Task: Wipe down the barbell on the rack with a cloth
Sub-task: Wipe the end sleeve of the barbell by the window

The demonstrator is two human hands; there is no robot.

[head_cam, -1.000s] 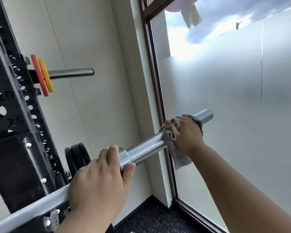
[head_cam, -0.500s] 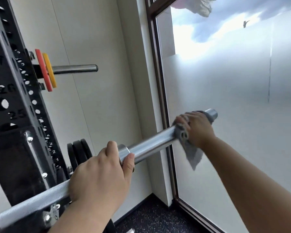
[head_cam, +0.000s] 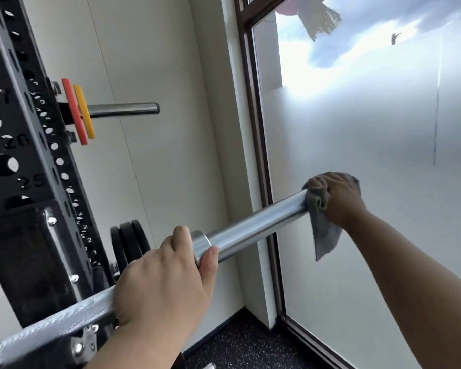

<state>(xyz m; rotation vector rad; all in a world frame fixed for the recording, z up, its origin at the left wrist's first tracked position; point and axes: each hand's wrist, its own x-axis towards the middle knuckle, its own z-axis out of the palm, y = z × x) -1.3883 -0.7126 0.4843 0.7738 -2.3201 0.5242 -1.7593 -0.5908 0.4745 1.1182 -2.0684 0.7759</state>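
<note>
Cloth (head_cam: 322, 225) wrapped over barbell (head_cam: 256, 227) end, under right hand (head_cam: 338, 198) fingers (head_cam: 317, 186) (corner dangling)

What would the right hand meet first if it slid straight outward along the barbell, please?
Likely the frosted window: the right hand and cloth cover the outer end of the barbell, and only that glass shows beyond, though the gap is unclear.

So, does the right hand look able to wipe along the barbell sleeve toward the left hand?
Probably yes. The right hand grips the cloth at the outer end of the barbell sleeve, and the stretch up to the left hand at the collar is bare.
</note>
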